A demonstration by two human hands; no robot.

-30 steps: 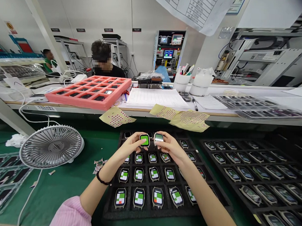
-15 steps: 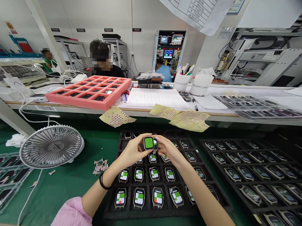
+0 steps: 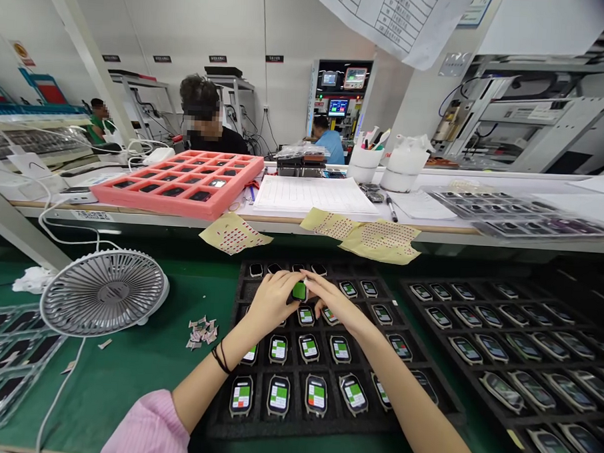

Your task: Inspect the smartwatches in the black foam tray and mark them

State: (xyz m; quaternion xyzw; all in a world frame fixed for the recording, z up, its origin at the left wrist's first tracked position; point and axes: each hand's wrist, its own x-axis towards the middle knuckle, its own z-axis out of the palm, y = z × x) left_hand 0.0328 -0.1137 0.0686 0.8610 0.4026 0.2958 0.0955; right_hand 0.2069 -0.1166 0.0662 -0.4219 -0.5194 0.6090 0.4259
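A watch with a green screen [image 3: 300,291] is held above the black foam tray [image 3: 268,428], partly hidden by fingers. My left hand [image 3: 275,297] is closed round its left side, the back of the hand turned up. From the right, my right hand [image 3: 333,300] reaches over the watch with its fingertips at the upper edge, fingers bent. Whether a second watch lies behind the first is hidden. Below the hands, rows of watches with lit screens [image 3: 316,395] lie in the tray's compartments.
A second black tray of watches [image 3: 511,422] lies right. Left are a round fan [image 3: 113,293], small scraps [image 3: 202,333] and a clear tray [image 3: 11,407]. The shelf ahead bears a pink foam tray [image 3: 210,208] and papers [image 3: 313,195]; people sit beyond.
My left hand has turned over and covers more of the watch. My right fingers have moved left over its top. The second watch seen beside it earlier no longer shows.
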